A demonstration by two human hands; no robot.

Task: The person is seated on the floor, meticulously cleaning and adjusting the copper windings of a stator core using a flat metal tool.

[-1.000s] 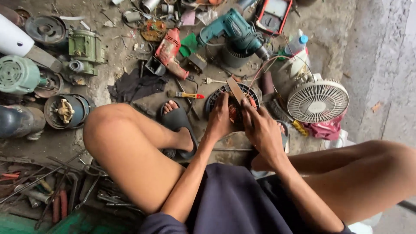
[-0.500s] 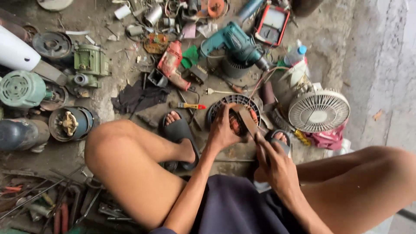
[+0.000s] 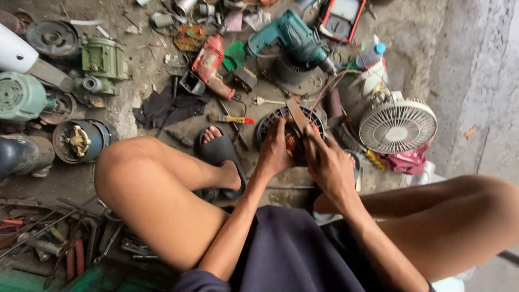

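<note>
Scene: a person sits on the dusty concrete floor (image 3: 476, 70) with knees drawn up and spread, hands meeting over the work between the feet.
Legs and foot: the left foot in a black rubber slide sandal (image 3: 219, 154) rests just left of the work; the right foot is hidden behind the right hand.
Work piece: a round black motor stator with copper-coloured windings (image 3: 289, 130) lies on the floor between the feet, close in front of the person.
Left hand: the left hand (image 3: 275, 148) is closed over the stator's near left edge, steadying it.
Right hand: the right hand (image 3: 327, 165) is closed round the handle of a flat grey-brown metal blade (image 3: 297, 114), whose tip points up and away over the windings.
Change: half a second ago the right hand sat lower and nearer the body; now it is up at the stator rim, beside the left hand, with the blade laid across the windings. A second ago both hands were on the stator in much the same way.
Meaning: by my reading, the blade is again at the coils, so the work on the windings is in mid-stroke, not finished.
Nearby: a small white table fan with round grille (image 3: 397, 125) stands just right of the stator; a teal electric drill (image 3: 294, 38) and a red electric drill (image 3: 212, 64) lie beyond; a yellow-handled, red-tipped screwdriver (image 3: 235, 119) lies just left of the stator.
</note>
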